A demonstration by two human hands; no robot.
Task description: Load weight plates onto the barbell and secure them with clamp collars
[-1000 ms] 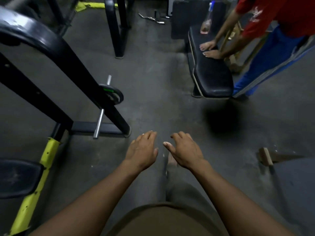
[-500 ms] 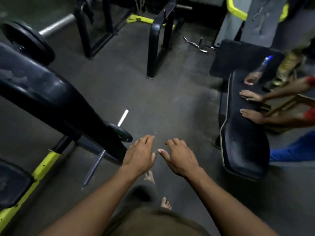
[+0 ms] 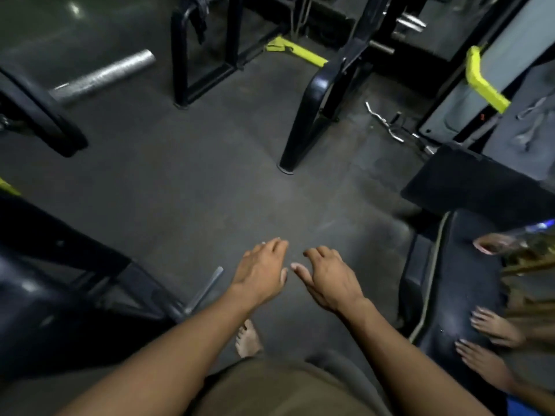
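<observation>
My left hand [image 3: 260, 273] and my right hand [image 3: 329, 280] hang side by side over the bare floor, palms down, fingers relaxed, holding nothing. A silver barbell sleeve [image 3: 105, 76] sticks out at the upper left with a black weight plate [image 3: 39, 115] on it, far from both hands. A thin steel peg [image 3: 205, 291] pokes out from the black rack frame [image 3: 75, 283] just left of my left hand. No clamp collar shows.
A black bench [image 3: 450, 295] stands on the right, with another person's hands [image 3: 495, 328] resting on it and a bottle [image 3: 516, 240] beside them. A black machine leg [image 3: 303, 127] stands ahead. A curl bar [image 3: 387, 124] lies on the floor behind it. My bare foot [image 3: 247, 340] is below.
The view has swung up and to the left: the bench slid to the right edge, the barbell sleeve and plate came nearer. My hands stay empty and side by side.
</observation>
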